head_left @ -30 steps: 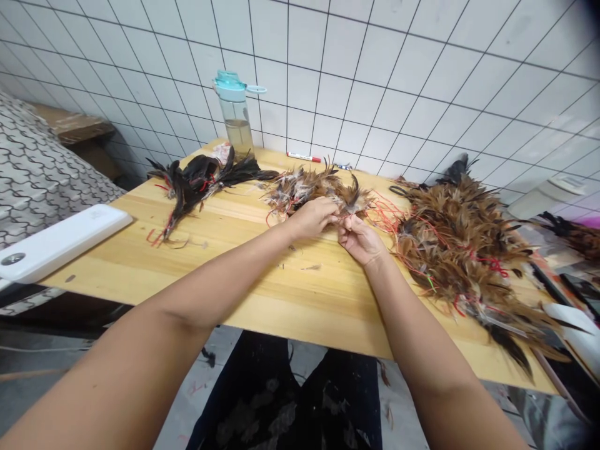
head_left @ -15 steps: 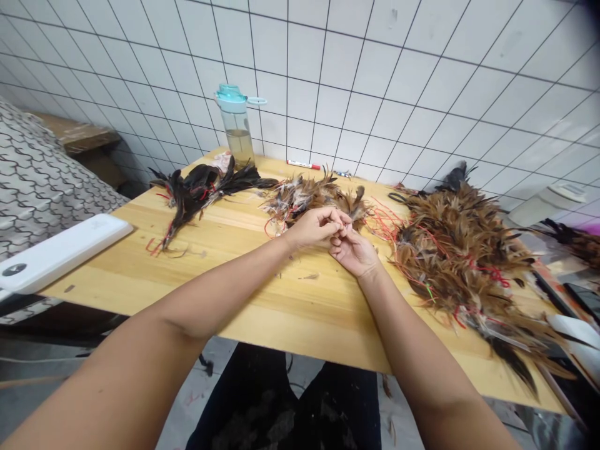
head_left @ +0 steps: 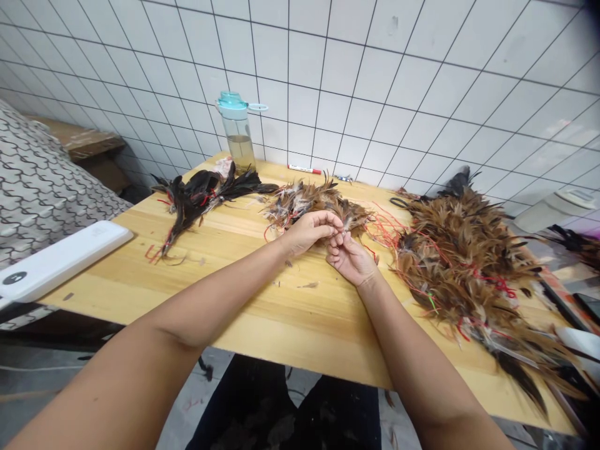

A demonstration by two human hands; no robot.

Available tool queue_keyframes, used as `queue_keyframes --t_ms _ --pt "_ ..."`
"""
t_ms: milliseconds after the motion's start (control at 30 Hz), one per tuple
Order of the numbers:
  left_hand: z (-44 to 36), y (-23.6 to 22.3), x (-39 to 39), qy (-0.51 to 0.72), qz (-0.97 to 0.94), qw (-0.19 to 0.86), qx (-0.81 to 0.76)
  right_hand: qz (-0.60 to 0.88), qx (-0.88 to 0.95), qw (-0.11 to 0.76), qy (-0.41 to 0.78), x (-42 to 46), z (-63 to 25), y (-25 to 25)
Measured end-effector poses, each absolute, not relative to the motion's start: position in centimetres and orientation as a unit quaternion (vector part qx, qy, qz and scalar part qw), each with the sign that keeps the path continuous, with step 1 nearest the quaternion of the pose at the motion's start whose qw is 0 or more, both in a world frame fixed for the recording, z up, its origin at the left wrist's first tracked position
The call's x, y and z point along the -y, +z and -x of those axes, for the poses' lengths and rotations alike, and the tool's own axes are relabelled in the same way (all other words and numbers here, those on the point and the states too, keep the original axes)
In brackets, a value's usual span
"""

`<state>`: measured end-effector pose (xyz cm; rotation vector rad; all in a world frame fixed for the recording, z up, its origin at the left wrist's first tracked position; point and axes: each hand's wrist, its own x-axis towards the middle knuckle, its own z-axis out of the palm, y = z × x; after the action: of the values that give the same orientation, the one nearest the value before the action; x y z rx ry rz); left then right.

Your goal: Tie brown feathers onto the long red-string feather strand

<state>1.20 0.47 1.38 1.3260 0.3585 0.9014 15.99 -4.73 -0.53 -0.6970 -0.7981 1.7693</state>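
Observation:
My left hand [head_left: 312,230] and my right hand [head_left: 351,257] meet above the middle of the table, fingertips close together. Both are closed in a pinch. Whatever lies between the fingers is too small and too covered to make out. Just beyond them is a loose pile of brown and grey feathers [head_left: 304,199], partly hidden by my left hand. Red threads [head_left: 382,224] spread to the right of that pile, and a bit of red shows beside my right hand.
Brown feather bundles tied with red thread [head_left: 462,244] cover the table's right side. Black feathers [head_left: 190,197] lie at left, near a water bottle [head_left: 240,134]. A red-and-white marker [head_left: 304,169] rests by the tiled wall. A white device [head_left: 65,259] juts over the left edge.
My fingers have shifted slightly; the right hand's fingers are curled more and the left hand's fingers arch over. The view has tilted a little, so the table sits slightly lower.

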Motion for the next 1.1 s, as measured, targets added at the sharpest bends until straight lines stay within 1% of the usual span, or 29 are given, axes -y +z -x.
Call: queue_keyframes --t_ms 200,467,733,967,1100 --pt "-0.8 2.2 -0.5 0.381 -0.654 0.630 -0.175 0.262 0.389 0.497 0.730 4.5 -16.5 -1.1" --pt "-0.2 3.3 -0.3 0.379 -0.758 0.492 -0.199 0.302 0.438 0.480 0.697 4.3 -16.7 -1.6" --pt "0.2 3.5 -0.4 0.365 -0.806 0.413 -0.216 0.314 0.429 0.479 0.699 4.3 -16.7 -1.3" --pt "0.8 3.8 -1.0 0.329 -0.887 0.278 -0.166 0.312 0.447 0.465 0.698 4.4 -16.9 -1.3" --pt "0.9 3.8 -1.3 0.329 -0.907 0.233 -0.123 0.301 0.453 0.449 0.709 4.4 -17.2 -1.4"
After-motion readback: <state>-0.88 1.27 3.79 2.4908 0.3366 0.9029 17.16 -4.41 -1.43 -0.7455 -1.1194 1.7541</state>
